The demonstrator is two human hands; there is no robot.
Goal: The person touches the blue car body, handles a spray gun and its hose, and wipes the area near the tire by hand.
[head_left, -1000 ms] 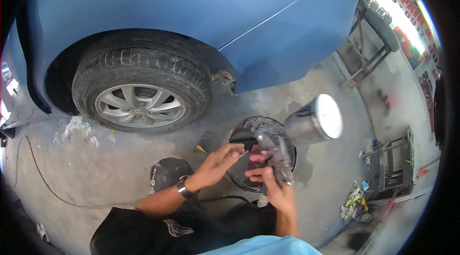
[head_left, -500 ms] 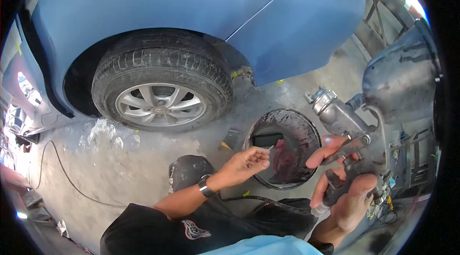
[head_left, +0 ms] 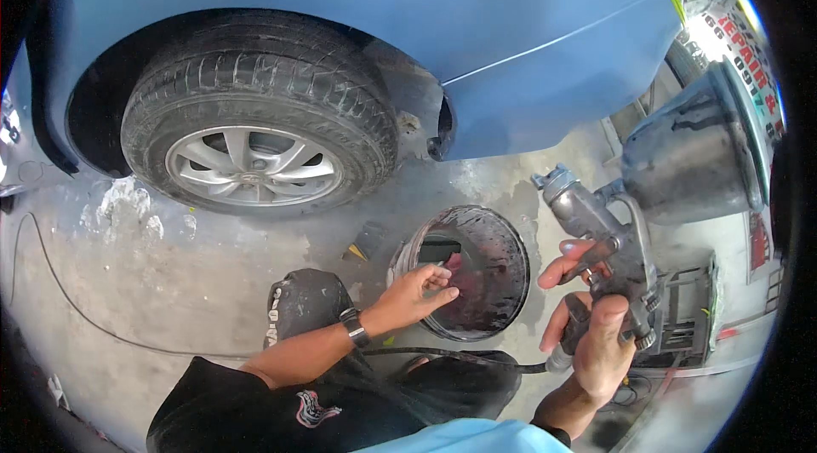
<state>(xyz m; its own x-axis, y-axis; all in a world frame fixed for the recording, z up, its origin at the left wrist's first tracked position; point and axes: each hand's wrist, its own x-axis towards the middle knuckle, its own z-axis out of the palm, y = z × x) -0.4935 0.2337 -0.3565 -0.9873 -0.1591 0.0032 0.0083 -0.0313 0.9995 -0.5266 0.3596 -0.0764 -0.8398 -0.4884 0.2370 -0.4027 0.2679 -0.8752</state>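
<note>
Plainly, the spray gun sits in the right hand, whose fingers wrap its handle and trigger. Its grey cup rises beyond those fingers, to their right; a dark hose meets the handle below them. The left hand has half-curled fingers; whether they pinch anything I cannot tell. Just beyond them stands a stained bucket; farther ahead, left, a car wheel.

Over on the far right, red letters and black numerals stand on a white banner, with pale, unclear characters down the near dark trouser leg.
</note>
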